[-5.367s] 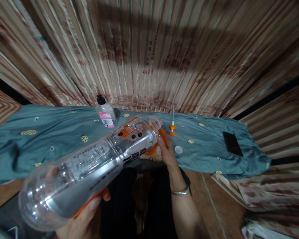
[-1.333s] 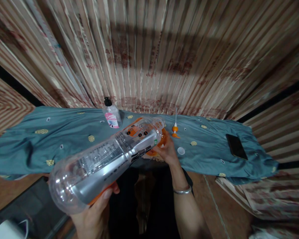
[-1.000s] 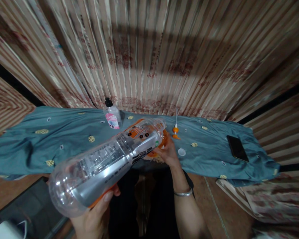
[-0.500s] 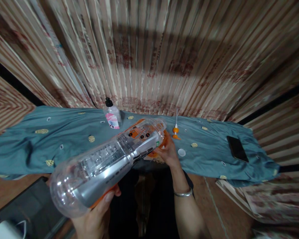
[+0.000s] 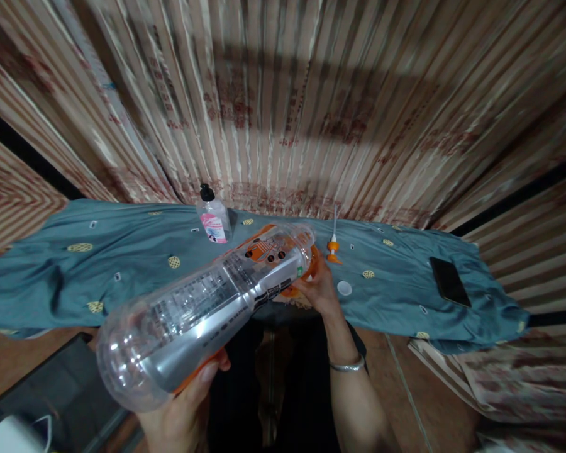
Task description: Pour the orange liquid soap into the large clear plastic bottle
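Note:
A large clear plastic bottle (image 5: 202,308) with a silver and orange label is tipped almost flat, its neck pointing away from me. My left hand (image 5: 182,412) grips it from below near the base. Its mouth rests in an orange funnel (image 5: 310,267), which my right hand (image 5: 317,286) holds closed around the rim. What stands under the funnel is hidden by the bottle and hand.
A teal patterned cloth (image 5: 99,270) covers the table. On it stand a small clear pump bottle with a pink label (image 5: 212,217), an orange pump nozzle (image 5: 332,244), a white cap (image 5: 344,288) and a black phone (image 5: 448,281). Striped curtains hang behind.
The bottle's base has swung slightly right and lower in view since five seconds ago. Over the last second, both hands and the bottle hold nearly still.

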{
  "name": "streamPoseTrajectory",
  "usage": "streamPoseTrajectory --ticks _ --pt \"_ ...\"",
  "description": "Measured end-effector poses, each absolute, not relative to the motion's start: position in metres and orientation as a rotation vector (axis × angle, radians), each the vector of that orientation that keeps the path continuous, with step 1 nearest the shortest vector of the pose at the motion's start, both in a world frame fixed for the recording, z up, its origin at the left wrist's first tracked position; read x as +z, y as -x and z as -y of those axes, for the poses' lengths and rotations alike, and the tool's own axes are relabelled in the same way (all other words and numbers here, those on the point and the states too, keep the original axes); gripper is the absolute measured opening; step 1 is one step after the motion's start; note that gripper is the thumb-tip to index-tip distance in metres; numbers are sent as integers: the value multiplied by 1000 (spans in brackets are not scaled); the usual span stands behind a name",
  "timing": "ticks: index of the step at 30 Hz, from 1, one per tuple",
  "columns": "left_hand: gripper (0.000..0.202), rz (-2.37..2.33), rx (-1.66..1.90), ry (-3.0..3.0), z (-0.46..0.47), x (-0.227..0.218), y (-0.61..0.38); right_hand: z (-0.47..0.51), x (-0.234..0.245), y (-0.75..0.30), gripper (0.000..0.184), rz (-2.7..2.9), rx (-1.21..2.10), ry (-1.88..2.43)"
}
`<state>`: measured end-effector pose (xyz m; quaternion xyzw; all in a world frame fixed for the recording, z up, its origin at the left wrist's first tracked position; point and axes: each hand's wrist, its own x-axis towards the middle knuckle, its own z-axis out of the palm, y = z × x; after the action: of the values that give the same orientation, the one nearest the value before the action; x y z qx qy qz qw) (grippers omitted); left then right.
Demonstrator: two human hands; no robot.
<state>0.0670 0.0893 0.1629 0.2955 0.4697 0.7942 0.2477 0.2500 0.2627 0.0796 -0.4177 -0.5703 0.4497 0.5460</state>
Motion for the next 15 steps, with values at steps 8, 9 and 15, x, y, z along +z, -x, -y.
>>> streamPoseTrajectory --ticks 8,9,15 --pt "76 -1273 2143 -802 -85 158 -65 -262 80 -249 79 1340 1091 946" --pt "76 -1283 2145 -784 -86 159 -65 -262 80 -249 80 1338 1091 953" --pt "66 -1294 2159 -752 -89 162 -70 -263 79 -250 80 1327 1093 998"
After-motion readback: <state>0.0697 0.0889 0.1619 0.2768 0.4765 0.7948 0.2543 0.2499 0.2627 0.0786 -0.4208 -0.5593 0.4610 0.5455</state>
